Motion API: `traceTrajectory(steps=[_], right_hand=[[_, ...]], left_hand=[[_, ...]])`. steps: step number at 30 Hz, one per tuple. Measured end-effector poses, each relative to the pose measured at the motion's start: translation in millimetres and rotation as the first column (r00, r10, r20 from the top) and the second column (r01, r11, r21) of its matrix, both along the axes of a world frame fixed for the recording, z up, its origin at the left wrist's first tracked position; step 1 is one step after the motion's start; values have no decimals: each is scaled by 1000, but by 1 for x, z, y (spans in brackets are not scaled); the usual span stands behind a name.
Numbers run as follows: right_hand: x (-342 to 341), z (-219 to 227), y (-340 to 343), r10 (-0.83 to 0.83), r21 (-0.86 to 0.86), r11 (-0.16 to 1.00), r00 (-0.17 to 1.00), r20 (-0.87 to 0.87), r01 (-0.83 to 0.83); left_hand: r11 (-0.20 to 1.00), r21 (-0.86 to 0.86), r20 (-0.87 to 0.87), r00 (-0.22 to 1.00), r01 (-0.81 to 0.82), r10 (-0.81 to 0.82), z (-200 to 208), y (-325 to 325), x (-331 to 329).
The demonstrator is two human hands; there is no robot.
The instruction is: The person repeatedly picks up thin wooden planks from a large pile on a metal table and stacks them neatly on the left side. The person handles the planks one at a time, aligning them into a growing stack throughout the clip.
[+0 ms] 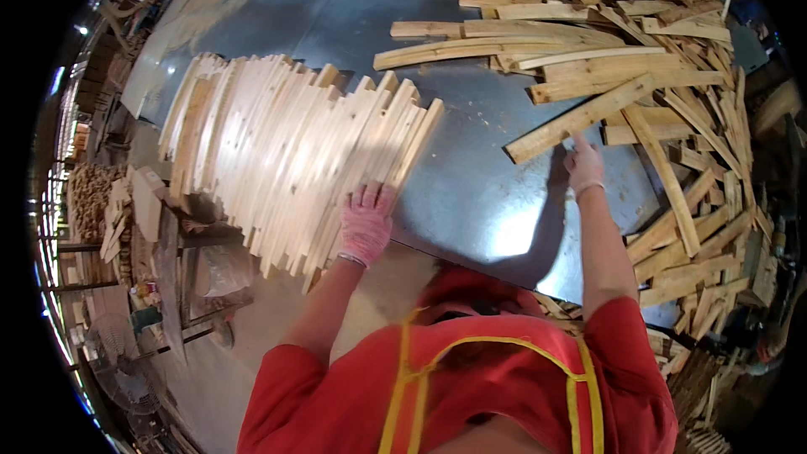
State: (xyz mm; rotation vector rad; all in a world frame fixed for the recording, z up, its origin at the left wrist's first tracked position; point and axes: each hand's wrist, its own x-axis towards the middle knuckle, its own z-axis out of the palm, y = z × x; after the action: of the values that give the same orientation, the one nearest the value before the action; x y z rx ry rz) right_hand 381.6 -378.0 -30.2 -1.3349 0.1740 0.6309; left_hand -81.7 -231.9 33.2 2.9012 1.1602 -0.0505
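Observation:
My left hand (367, 223), in a pinkish knit glove, lies with its fingers laid over the near right part of a broad row of pale wood strips (277, 143). The strips sit side by side, their ends uneven. My right hand (584, 166), in a pale glove, is at the lower edge of a wooden board (580, 118). A finger stretches toward that board, and the other fingers are partly hidden. Slanting across, the board has its left end over the grey metal tabletop (471, 168) and its right end on other boards.
A loose heap of wood pieces (672, 76) covers the table's right side, with long curved boards (479, 49) reaching leftward from it. Below the strips at left stands a wooden frame (181, 286). A fan (126, 361) and stacked timber (97, 202) are farther left.

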Motion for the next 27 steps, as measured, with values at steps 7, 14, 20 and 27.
traceTrajectory(steps=[7, 14, 20, 27], right_hand=[[12, 6, 45, -31, -41, 999, 985, -169, 24], [-215, 34, -7, 419, -186, 893, 908, 17, -409], [-260, 43, -40, 574, -330, 758, 816, -72, -562], [-269, 17, -49, 626, -251, 737, 774, -96, -628]], left_hand=[[983, 128, 304, 939, 129, -163, -10, 22, 10], [912, 114, -207, 908, 393, -365, -5, -4, 8], [921, -49, 36, 922, 386, -385, -42, -45, -19], [906, -290, 432, 887, 308, -163, -19, -45, -53]])
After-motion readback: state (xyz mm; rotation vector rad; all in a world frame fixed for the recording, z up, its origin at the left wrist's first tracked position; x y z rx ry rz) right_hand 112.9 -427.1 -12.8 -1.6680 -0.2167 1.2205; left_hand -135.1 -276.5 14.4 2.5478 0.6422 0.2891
